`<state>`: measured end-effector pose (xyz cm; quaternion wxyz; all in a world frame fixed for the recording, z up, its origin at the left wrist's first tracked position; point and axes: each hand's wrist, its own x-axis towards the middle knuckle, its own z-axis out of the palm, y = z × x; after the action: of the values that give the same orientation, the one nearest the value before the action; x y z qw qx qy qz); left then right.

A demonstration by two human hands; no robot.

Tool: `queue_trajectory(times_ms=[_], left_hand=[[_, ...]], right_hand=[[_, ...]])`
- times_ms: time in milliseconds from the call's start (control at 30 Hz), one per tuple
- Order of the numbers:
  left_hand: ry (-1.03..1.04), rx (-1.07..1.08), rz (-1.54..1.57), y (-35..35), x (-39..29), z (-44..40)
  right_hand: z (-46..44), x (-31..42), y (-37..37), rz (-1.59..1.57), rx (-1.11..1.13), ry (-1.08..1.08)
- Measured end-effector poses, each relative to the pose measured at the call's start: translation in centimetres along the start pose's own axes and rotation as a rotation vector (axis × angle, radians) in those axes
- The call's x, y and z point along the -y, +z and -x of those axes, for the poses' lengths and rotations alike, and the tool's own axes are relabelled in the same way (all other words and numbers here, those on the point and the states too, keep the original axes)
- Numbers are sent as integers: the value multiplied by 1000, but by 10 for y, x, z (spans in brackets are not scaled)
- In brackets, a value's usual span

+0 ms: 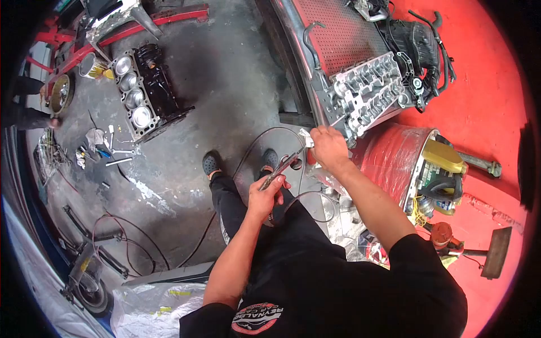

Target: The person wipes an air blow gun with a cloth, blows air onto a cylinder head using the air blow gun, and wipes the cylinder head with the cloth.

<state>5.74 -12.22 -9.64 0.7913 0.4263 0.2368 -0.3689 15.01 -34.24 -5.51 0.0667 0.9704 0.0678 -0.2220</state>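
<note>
A long dark tool (284, 163) with a slim shaft slants up from my left hand (266, 197), whose fingers are wrapped round its lower end. Close to the tool's upper tip, a small white cloth or paper (306, 138) sticks out from my right hand (329, 147). That hand is closed, its fingers curled down and partly hidden. Just above my right hand lies a silver cylinder head (369, 93), at the edge of a bench with a perforated surface (344, 31). A dark hose (248, 151) loops over the floor behind the tool.
An engine block (132, 93) with pistons lies on the floor at upper left, near scattered wrenches (119, 161). A red drum (389, 160) stands right, with bottles (445, 155) beside it. Another person's hand (54, 122) shows at far left. Hoses (127, 239) cross the floor.
</note>
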Motion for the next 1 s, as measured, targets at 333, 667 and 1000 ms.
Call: queue_trajectory(times_ms=[333, 667, 1000], left_hand=[[13, -37, 90, 1, 27, 1], [140, -151, -10, 42, 57, 22], [128, -144, 65, 47, 62, 28]], right_hand=[[4, 2, 8, 84, -34, -16], [16, -14, 17, 72, -75, -41], [20, -18, 16, 68, -100, -112]])
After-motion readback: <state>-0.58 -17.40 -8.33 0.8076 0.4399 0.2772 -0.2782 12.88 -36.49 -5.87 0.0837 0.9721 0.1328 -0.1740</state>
